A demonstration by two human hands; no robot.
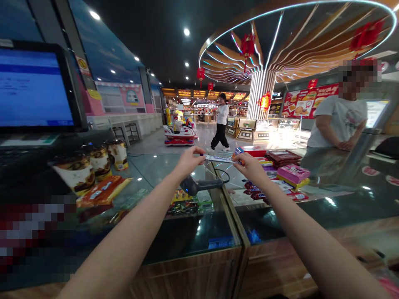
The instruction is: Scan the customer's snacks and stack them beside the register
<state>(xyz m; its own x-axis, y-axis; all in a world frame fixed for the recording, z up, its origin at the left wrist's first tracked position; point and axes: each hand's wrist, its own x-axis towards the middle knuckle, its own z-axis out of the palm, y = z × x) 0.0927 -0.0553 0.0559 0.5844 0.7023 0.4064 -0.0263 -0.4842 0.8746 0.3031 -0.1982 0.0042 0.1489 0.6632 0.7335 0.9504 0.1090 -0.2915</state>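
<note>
Both arms reach out over a glass counter (pixel 174 166). My left hand (pixel 188 161) and my right hand (pixel 249 165) each pinch one end of a thin, flat snack packet (pixel 219 158), held level between them. A dark handheld barcode scanner (pixel 195 185) lies on the glass just below my left hand, its cable looping to the right. Right of my right hand sits a pile of packaged snacks (pixel 285 170), pink and dark red boxes on top.
A blue monitor (pixel 34 87) stands at far left, with several drink cups (pixel 93 166) and an orange packet (pixel 104 189) beside it. A person in a white shirt (pixel 341 120) leans on the counter at right. Another person (pixel 220 126) walks past a kiddie ride (pixel 181 135).
</note>
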